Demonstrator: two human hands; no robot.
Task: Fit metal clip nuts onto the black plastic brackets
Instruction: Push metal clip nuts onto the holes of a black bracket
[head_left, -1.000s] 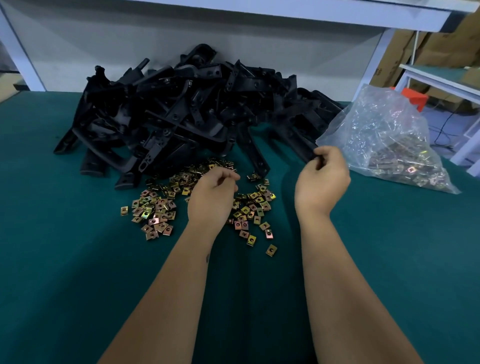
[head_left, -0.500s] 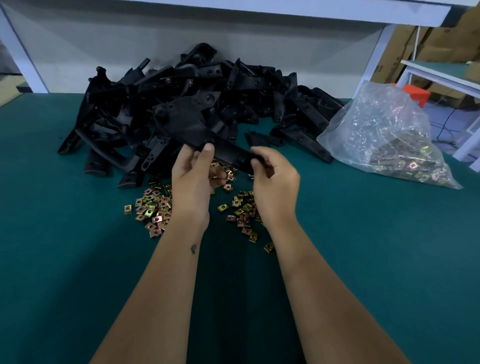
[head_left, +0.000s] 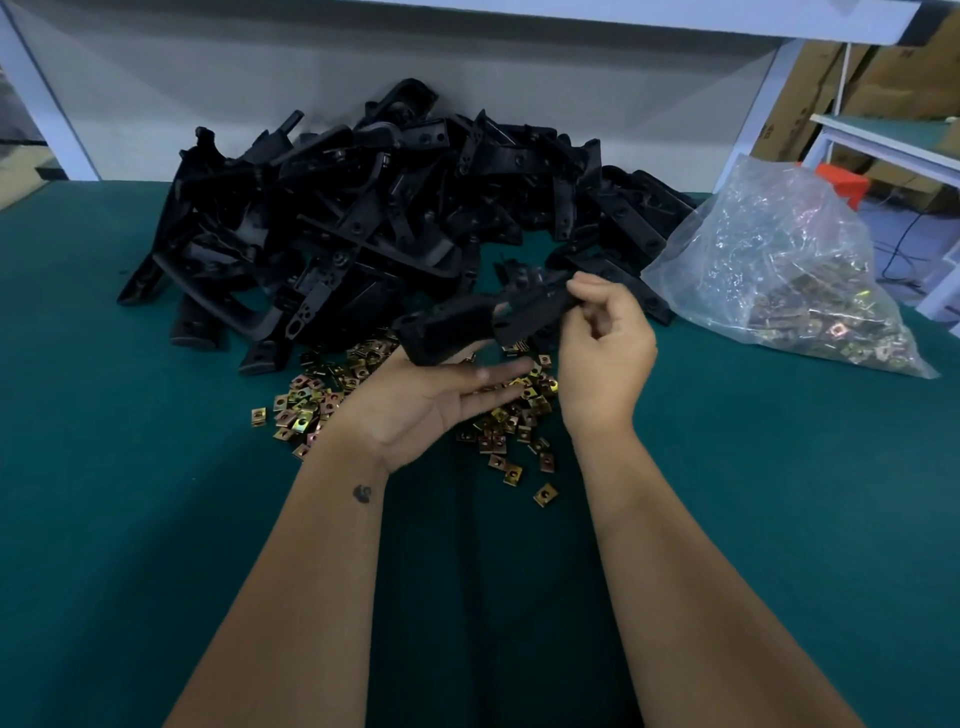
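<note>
I am cradling a bracket (head_left: 457, 332) on my flat left hand (head_left: 431, 400), my right hand (head_left: 602, 343) pinching its end; next, probably picking a clip nut (head_left: 545, 494) off the worktop (head_left: 156, 519).

My head-worn camera, the only view, looks forward and down across the green table (head_left: 156, 519), close over my forearms, toward the bracket pile (head_left: 363, 218) against the far wall.
</note>
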